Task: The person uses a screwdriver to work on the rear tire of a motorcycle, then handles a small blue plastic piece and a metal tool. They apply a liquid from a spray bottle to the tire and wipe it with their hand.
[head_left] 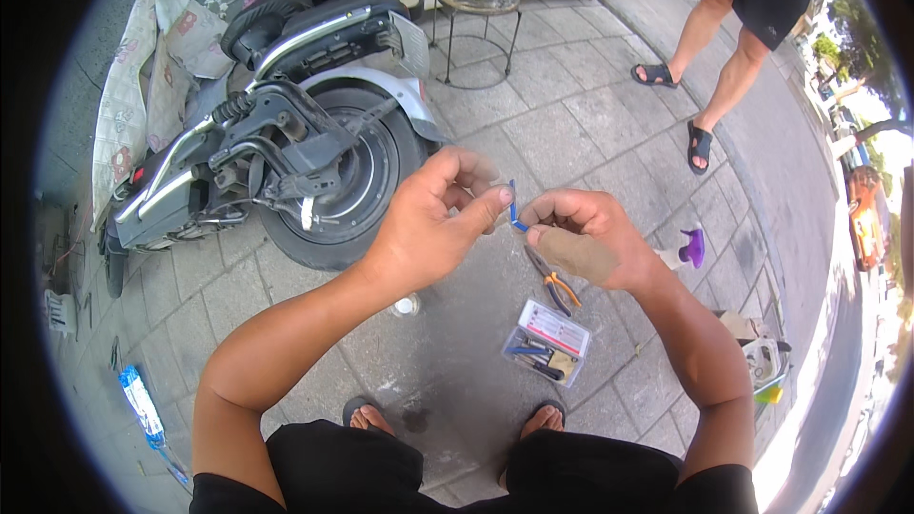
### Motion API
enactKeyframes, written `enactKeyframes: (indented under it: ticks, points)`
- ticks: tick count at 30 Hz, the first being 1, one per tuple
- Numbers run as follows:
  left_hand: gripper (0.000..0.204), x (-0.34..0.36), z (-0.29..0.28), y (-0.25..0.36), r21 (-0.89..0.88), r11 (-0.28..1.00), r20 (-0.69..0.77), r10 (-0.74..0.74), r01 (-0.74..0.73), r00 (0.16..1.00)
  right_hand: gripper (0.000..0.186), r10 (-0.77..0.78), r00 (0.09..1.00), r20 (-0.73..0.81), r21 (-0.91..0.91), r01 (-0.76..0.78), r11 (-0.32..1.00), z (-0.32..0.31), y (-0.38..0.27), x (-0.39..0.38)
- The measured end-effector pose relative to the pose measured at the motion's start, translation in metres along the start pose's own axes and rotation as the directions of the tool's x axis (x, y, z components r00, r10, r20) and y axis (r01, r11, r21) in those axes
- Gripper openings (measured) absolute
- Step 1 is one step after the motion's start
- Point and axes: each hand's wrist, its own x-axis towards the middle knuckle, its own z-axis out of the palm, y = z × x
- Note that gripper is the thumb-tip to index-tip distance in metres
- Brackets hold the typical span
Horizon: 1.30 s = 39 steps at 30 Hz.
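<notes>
My left hand point(433, 224) and my right hand point(581, 238) meet in front of me, both pinching a thin blue strip point(513, 207) that bends between their fingertips. A tan patch covers the back of my right hand. Below the hands, on the paving, lie orange-handled pliers point(555, 284) and a small clear plastic box point(546, 343) of tools. The rear wheel point(343, 181) of a tipped scooter lies just left of my left hand.
The scooter point(276, 105) lies on its side at the left over a patterned cloth point(143, 76). A round metal stool point(479, 0) stands behind it. Another person's legs in sandals point(700, 148) stand at upper right. A purple-topped bottle point(690, 249) lies at right.
</notes>
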Motion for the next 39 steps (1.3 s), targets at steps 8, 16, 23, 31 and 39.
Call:
enactKeyframes:
  ticks: [8, 16, 23, 31, 39]
  points:
    - [0.022, 0.003, -0.033, 0.09, 0.396, 0.825, 0.228, 0.337, -0.403, 0.913, 0.016, -0.375, 0.907, -0.189, -0.042, 0.374, 0.926, 0.01, -0.047, 0.01]
    - [0.023, -0.006, -0.032, 0.073, 0.46, 0.612, 0.223, 0.622, -0.644, 0.75, 0.012, -0.51, 0.843, -0.173, -0.25, 0.463, 0.85, 0.017, -0.052, 0.001]
    - [0.019, -0.012, -0.034, 0.076, 0.497, 0.633, 0.195, 0.585, -0.593, 0.787, 0.011, -0.531, 0.831, -0.164, -0.324, 0.463, 0.825, 0.024, -0.055, 0.002]
    - [0.015, -0.015, -0.037, 0.072, 0.556, 0.589, 0.207, 0.585, -0.586, 0.784, 0.007, -0.481, 0.864, -0.15, -0.322, 0.418, 0.85, 0.033, -0.061, -0.001]
    - [0.017, -0.012, -0.046, 0.063, 0.631, 0.582, 0.07, 0.615, -0.512, 0.785, 0.011, -0.443, 0.88, -0.174, -0.337, 0.369, 0.866, 0.033, -0.056, -0.001]
